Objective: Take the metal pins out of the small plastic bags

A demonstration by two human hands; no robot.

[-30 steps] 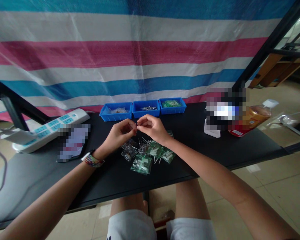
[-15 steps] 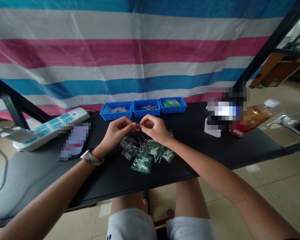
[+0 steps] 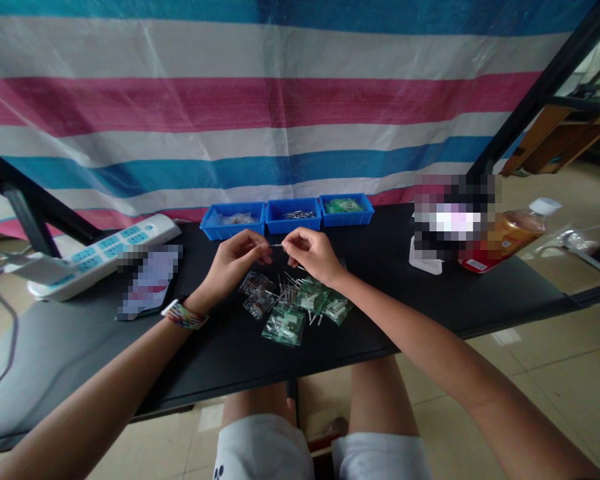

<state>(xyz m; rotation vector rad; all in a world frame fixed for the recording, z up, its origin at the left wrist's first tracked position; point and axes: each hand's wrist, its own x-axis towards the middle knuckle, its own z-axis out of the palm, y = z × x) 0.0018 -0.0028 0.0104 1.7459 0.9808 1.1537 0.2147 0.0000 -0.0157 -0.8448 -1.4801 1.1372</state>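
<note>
A thin metal pin (image 3: 277, 245) bridges the small gap between my two hands above the table. My left hand (image 3: 237, 263) pinches its left end between thumb and fingers. At the other end, my right hand (image 3: 314, 257) grips it with the fingertips, palm turned down. Below them lies a pile with green plastic packets (image 3: 284, 325), small clear packets (image 3: 259, 295) and several loose metal pins (image 3: 290, 291). The pin's exact kind is too small to make out.
Behind the hands stand three blue bins: the left bin (image 3: 220, 233) with clear packets, the middle bin (image 3: 279, 225) with metal pieces, the right bin (image 3: 365, 217) with green packets. A power strip (image 3: 113, 253) and phone (image 3: 153, 283) lie left; a bottle (image 3: 510, 233) stands right.
My hands have drawn slightly apart, so more of the pin shows between the fingertips. The pile and bins have stayed in place.
</note>
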